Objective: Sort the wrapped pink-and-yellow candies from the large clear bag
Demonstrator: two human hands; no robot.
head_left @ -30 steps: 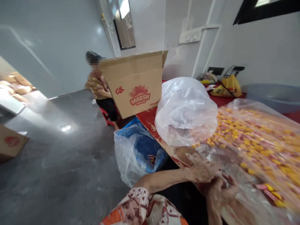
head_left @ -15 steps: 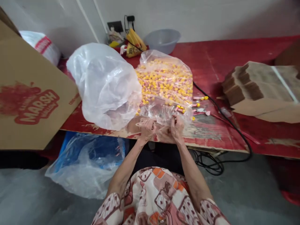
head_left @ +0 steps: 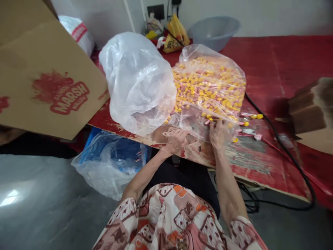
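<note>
A worn red-painted wooden table (head_left: 262, 62) spreads under and beyond the hands, its paint scraped to bare patches near the right hand (head_left: 218, 133); behind stands a pale grey wall (head_left: 275, 17), and below and to the left lies a glossy grey floor (head_left: 47, 215). Ahead of both hands, on the table, is one clear plastic bag (head_left: 194, 50) of small yellow-and-pink pieces (head_left: 208, 91), too many to count. The right hand's fingers are bent at its near edge; the left hand (head_left: 177, 140) is partly curled over the film at the table edge, and I cannot tell whether either grips. Left of the hands: one puffed, translucent white plastic bag (head_left: 135, 80), one brown cardboard box (head_left: 47, 52) with red print, and, lower, one blue plastic crate (head_left: 91, 138). Beyond them: one grey-blue plastic basin (head_left: 213, 42), one yellow plastic bag (head_left: 175, 33). Right: one black cable (head_left: 275, 132)
</note>
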